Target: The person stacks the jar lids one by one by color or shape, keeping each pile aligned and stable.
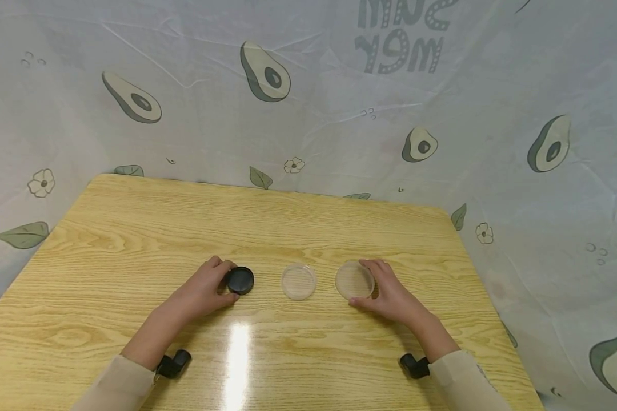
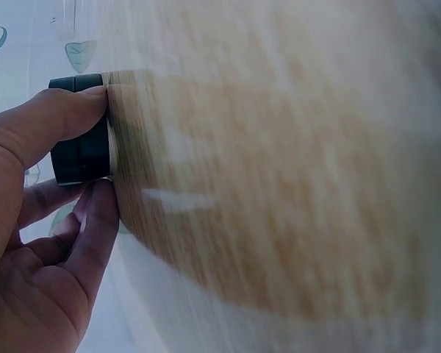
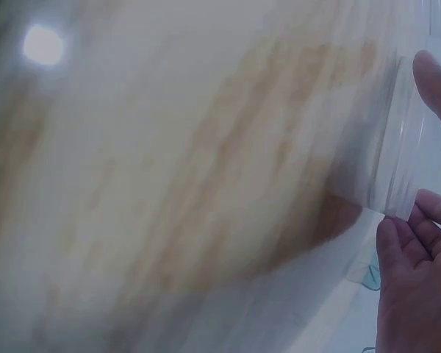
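My left hand [image 1: 201, 292] pinches a small round black container [image 1: 240, 280] by its sides on the table. In the left wrist view a seam runs round the container's wall [image 2: 82, 154], with the thumb on one side and fingertips on the other. To the right, my right hand [image 1: 389, 295] holds the rim of a larger clear petri dish [image 1: 352, 280] between thumb and fingers. The right wrist view shows that dish's clear wall [image 3: 395, 140] edge-on against the tabletop. Between the hands lies a somewhat smaller clear petri dish [image 1: 299, 282], touched by neither.
All three round items stand in a row across the wood-grain table [image 1: 298, 228]. A pale curtain [image 1: 329, 114] printed with avocados hangs behind and to the right of it. Black wrist devices [image 1: 173, 364] sit at both sleeve cuffs, and a bright reflection lies on the tabletop.
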The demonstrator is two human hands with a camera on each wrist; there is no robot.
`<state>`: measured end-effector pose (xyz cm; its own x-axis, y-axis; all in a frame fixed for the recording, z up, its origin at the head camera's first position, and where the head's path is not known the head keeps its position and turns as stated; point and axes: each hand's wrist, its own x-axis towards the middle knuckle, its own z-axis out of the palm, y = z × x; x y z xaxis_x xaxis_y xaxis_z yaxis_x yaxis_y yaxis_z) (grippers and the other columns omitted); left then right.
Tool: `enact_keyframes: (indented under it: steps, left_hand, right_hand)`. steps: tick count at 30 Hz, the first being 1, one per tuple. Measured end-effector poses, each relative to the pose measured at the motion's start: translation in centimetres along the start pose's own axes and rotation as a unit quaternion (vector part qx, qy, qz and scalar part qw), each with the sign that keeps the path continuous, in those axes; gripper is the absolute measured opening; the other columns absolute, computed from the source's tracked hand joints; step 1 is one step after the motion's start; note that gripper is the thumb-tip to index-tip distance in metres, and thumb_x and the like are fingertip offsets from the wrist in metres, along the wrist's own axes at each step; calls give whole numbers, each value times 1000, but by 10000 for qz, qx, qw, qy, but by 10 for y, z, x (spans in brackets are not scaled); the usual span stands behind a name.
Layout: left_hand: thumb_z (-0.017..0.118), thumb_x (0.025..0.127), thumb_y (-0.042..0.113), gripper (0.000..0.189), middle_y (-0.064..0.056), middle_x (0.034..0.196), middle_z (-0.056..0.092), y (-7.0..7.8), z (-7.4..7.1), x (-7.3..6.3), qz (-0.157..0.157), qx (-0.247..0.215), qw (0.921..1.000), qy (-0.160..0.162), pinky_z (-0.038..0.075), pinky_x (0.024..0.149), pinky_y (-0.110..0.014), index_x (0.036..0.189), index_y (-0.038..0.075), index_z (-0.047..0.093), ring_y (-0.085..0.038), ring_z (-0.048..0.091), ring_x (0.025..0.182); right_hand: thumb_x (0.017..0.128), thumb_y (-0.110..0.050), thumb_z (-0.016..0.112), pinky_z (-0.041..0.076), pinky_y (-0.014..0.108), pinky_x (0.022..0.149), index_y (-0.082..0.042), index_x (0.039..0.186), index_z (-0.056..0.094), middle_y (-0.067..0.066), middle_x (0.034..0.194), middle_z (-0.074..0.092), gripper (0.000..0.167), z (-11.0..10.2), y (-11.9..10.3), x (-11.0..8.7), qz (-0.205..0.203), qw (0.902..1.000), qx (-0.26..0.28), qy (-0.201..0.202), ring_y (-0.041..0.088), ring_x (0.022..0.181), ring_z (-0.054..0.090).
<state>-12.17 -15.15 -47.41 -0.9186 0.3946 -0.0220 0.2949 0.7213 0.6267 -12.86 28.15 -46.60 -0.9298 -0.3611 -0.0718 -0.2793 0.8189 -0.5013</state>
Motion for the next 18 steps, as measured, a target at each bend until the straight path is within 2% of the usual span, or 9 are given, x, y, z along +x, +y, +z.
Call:
enact_keyframes:
  steps: [18]
  left_hand:
    - [86,85,17,53,-10,104,56,1,0,3,31,-8,10000,-74,46,79,-38,130,0,63,-18,48,87]
  right_hand:
    - [87,-46,84,47,65,108,-2,158,37,21,157,42,96,4,2,-7,58,9999,110,72,44,145,43]
